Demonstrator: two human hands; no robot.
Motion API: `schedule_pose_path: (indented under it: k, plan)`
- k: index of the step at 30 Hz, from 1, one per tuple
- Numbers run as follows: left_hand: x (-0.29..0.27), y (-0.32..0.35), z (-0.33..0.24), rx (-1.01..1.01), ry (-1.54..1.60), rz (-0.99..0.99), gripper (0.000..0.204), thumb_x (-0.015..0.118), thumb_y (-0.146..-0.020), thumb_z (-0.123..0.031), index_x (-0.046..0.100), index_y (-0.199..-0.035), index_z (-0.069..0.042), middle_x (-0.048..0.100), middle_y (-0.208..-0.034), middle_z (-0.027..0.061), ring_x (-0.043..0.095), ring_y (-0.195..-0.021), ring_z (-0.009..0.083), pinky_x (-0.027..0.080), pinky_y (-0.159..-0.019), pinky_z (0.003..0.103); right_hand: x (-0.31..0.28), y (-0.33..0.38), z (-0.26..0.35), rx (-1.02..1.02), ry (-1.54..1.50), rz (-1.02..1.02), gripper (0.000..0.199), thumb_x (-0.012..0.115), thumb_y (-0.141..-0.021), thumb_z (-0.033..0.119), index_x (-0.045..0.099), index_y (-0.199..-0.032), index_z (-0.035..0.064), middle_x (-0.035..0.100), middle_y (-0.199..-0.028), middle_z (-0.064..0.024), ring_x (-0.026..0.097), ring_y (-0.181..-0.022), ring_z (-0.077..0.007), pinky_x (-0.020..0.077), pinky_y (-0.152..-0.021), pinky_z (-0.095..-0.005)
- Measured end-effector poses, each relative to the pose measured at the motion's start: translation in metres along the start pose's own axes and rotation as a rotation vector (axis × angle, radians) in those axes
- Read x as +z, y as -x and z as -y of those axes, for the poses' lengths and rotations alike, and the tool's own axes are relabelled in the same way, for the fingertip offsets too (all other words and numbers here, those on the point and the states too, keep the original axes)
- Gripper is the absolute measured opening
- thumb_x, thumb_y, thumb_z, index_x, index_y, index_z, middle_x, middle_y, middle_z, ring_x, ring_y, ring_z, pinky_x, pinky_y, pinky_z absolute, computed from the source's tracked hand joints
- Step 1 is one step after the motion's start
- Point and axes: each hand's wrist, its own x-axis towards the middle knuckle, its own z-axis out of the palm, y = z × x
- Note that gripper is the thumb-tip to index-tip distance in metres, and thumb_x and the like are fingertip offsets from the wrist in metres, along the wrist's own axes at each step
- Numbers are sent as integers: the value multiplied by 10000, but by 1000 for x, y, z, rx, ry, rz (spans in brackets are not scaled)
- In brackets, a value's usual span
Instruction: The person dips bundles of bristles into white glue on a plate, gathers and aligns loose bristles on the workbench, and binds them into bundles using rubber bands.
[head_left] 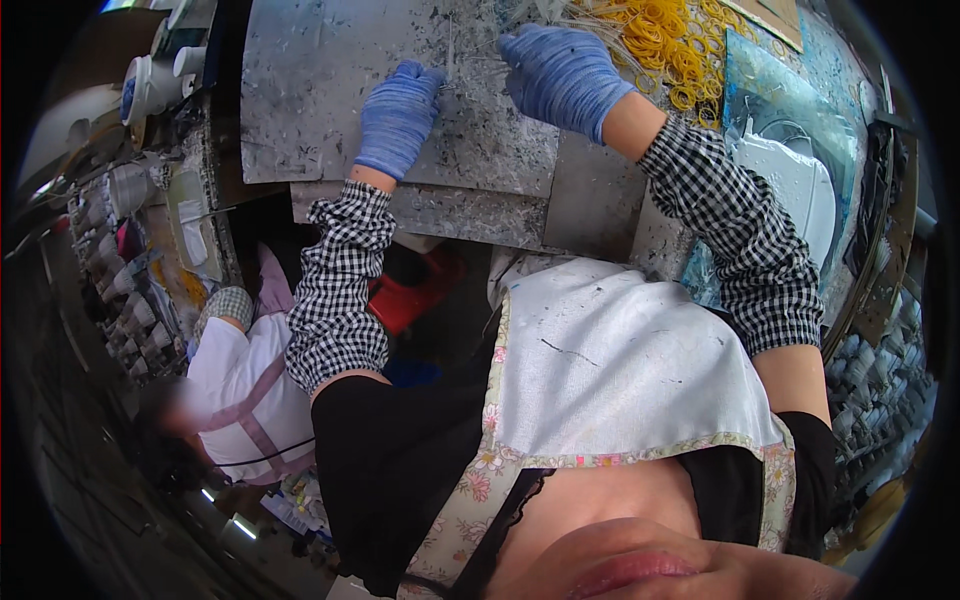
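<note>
On the grey board [310, 90], left hand [400, 118] and right hand [565, 82] curled; pinched item, if any, cannot be told; steadiness advised.

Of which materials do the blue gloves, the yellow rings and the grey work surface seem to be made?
Blue gloves: likely knitted fabric, matte, judging by the mottled, fine ribbing.
Yellow rings: probably rubber, smooth-looking; thin loops, heaped loosely.
Grey work surface: perhaps sheet metal or painted board; flat, dull, dark-speckled.
</note>
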Motion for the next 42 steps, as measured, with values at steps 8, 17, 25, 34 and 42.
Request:
schedule_pose_path:
  k: [8,17,25,34,42]
  plan:
    - [-17,-23,16,-482,347,-134,472,557,-965,-485,626,-1173,-68,700,-1080,185,677,-970,347,551,-801,467,31,-28,-11,-112,124,-126,225,588,-864,18,596,-1088,42,689,-918,-124,705,-821,-309,583,-642,-412]
    - [-8,-85,-17,-382,87,285,619,488,-968,-543,561,-1331,-48,663,-1202,212,666,-1081,340,540,-894,479,13,24,-4,-379,-329,-235,175,611,-904,219,614,-1038,106,652,-801,-113,680,-801,-319,552,-704,-417]
    - [-10,-99,-23,-432,274,158,660,479,-967,-549,500,-1382,-36,638,-1240,224,627,-1136,373,505,-957,482,-5,36,-36,319,-775,23,281,521,-1013,317,622,-1015,55,653,-767,-75,601,-647,-179,507,-659,-336]
    - [-11,-84,-28,-388,186,312,712,571,-905,-604,557,-1348,-47,632,-1273,191,604,-1184,335,478,-999,461,18,18,-11,309,-79,123,185,625,-855,120,726,-972,18,730,-875,-193,726,-847,-357,578,-723,-436]
    - [-17,-21,-27,-289,257,267,613,648,-889,-493,588,-1300,-41,613,-1298,183,593,-1185,324,473,-995,408,19,69,-10,143,-17,217,167,624,-812,89,704,-926,-3,727,-799,-170,733,-753,-340,576,-593,-428]
